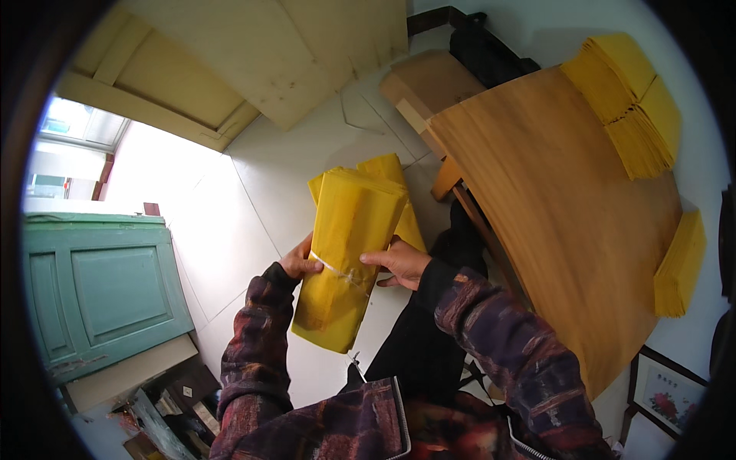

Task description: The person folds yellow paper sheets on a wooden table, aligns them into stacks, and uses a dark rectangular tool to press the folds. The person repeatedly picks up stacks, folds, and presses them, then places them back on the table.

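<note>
A thick bundle of folded yellow paper [356, 215] is held up in front of me, tied around its middle with a thin white string [331, 267]. My left hand [301, 259] grips its left edge, the thumb lying on the front close to the string. On the other edge, my right hand [405, 264] has its thumb pressed against the front, and some of its fingers are hidden behind. More yellow paper [411, 228] shows behind and below the bundle, partly covered by it.
At the right stands a wooden table [537, 176] with stacks of yellow paper [632, 100] at its far corner and another stack [680, 264] along its right edge. A cardboard box [437, 84] and a black bag [491, 54] lie beyond. A green cabinet [115, 287] stands left.
</note>
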{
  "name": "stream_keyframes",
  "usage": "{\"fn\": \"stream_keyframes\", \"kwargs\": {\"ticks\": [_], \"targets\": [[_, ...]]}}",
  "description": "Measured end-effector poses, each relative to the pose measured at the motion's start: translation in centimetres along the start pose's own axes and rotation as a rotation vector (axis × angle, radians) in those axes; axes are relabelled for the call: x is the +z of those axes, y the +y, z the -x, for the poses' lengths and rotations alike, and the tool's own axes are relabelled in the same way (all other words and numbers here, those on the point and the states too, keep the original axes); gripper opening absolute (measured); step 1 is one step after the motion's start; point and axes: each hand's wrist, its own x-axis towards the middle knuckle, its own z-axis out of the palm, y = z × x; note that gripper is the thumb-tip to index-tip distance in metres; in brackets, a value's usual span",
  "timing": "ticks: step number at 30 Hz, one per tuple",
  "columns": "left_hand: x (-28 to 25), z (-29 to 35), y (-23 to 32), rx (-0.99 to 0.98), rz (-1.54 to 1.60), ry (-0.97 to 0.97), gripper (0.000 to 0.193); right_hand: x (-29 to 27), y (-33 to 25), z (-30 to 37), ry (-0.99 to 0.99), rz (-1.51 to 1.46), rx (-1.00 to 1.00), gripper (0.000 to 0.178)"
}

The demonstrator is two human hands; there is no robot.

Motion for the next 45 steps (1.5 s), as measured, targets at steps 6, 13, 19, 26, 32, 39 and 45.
{"fn": "stream_keyframes", "kwargs": {"ticks": [6,13,19,26,32,39,45], "targets": [[-4.7,-6.3,6.8,-0.179,-0.182,-0.023,0.100,-0.9,-2.3,-4.4,0.022,-0.334,-0.107,0.047],[-8.5,-15.8,11.2,-0.454,-0.607,-0.178,0.101,-1.1,-3.4,-7.7,0.089,-0.129,0.037,0.049],[-11.8,-21.8,2.5,-0.392,-1.375,-0.160,0.097,-0.3,-2.6,-6.7,-0.012,0.564,-0.289,0.049],[-14.1,-18.5,2.2,-0.091,-1.126,0.224,0.065,-1.2,-1.9,-6.9,0.056,0.813,-0.291,0.044],[-14.1,-5.6,-5.3,0.487,-1.184,1.222,0.048,-6.6,-2.7,-8.8,0.296,0.658,-0.251,0.044],[-10.9,-1.6,-14.5,-0.004,0.393,1.094,0.072,-16.4,-2.4,-13.1,0.871,0.765,-0.346,0.069],[-12.8,-5.7,-13.9,0.239,0.741,0.720,0.057,-17.5,-2.4,-16.8,0.434,0.385,-0.314,0.068]]}}
